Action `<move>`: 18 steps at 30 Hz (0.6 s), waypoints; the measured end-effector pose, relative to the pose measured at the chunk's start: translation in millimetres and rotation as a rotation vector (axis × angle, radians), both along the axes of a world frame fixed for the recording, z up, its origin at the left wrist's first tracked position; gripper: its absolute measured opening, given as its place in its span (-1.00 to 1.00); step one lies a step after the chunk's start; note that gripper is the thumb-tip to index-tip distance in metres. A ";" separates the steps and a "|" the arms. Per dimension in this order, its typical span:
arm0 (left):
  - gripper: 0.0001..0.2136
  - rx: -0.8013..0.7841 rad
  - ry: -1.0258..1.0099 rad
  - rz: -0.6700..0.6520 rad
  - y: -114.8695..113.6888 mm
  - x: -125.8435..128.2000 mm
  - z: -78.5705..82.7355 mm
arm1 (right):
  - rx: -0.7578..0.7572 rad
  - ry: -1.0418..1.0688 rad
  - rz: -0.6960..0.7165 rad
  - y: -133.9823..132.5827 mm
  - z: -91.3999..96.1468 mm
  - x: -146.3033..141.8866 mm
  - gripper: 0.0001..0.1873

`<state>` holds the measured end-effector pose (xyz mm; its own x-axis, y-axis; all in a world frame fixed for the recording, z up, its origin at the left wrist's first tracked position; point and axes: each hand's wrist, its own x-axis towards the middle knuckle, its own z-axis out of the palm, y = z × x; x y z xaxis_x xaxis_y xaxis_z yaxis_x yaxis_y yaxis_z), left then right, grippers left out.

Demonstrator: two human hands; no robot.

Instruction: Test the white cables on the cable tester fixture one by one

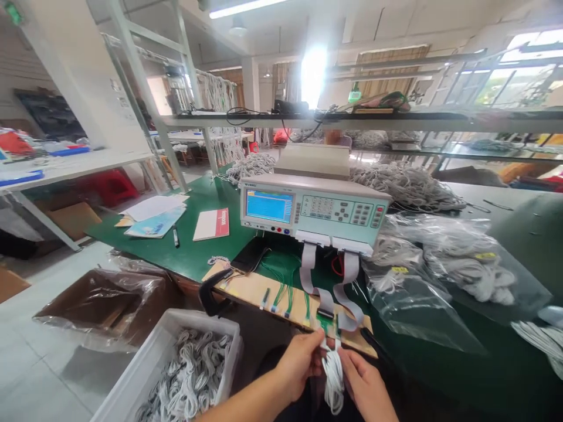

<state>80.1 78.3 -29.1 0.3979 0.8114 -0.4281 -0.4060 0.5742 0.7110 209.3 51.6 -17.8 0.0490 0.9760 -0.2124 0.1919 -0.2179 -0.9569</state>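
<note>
A coiled white cable (333, 381) hangs between my two hands at the front edge of a wooden board (294, 296). My left hand (299, 360) is closed, its thumb and forefinger pinching one end of the cable close to a small green circuit board (324, 323). On the other side, my right hand (363, 375) pinches the cable near its top. The tips of the cable are partly covered by my fingers, so I cannot tell whether they are plugged in. Grey ribbon cables (311, 272) run from the board up to a bench tester (312, 211) with a lit blue screen.
Left of my hands stands a white plastic bin (176, 316) full of coiled cables, with a plastic-lined cardboard box (105, 299) beyond it. Clear bags of cables (466, 264) lie on the right. A black clamp (213, 293) grips the board's left end. A booklet (211, 224) lies behind.
</note>
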 end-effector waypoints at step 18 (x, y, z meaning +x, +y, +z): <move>-0.57 -0.084 0.111 -0.004 -45.9 -4.3 3.0 | -0.033 0.012 -0.169 -37.3 -5.9 -38.7 -0.67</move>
<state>75.8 32.4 -26.1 0.3479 0.7694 -0.5357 -0.3252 0.6350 0.7007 170.6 14.4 -23.7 0.2091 0.9464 -0.2461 0.1390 -0.2778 -0.9505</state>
